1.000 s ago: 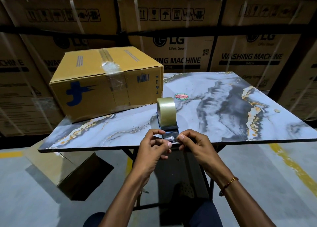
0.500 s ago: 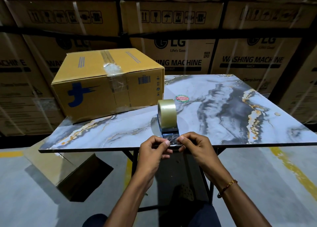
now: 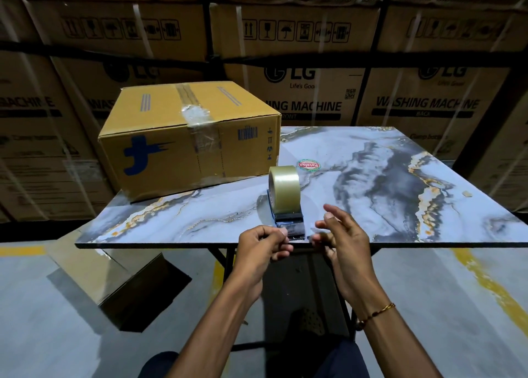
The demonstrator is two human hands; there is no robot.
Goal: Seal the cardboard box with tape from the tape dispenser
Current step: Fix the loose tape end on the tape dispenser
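The tape dispenser [image 3: 286, 206] stands at the table's [image 3: 428, 235] near edge, well apart from the cardboard box [image 3: 188, 140]; its film looks thin and clingy, best held by the corners; left hand [image 3: 264, 245] pinches the free end; right hand [image 3: 341, 236] hovers beside it, fingers spread.

dim warehouse, strapped washing machine cartons [image 3: 311, 72] stacking up behind, marble-look table [image 3: 371, 177] sitting on grey floor [image 3: 428, 306] with yellow lines [image 3: 485, 286]

Left hand [image 3: 264, 242] pinched closed; right hand [image 3: 341, 235] fingers spread, blurred.
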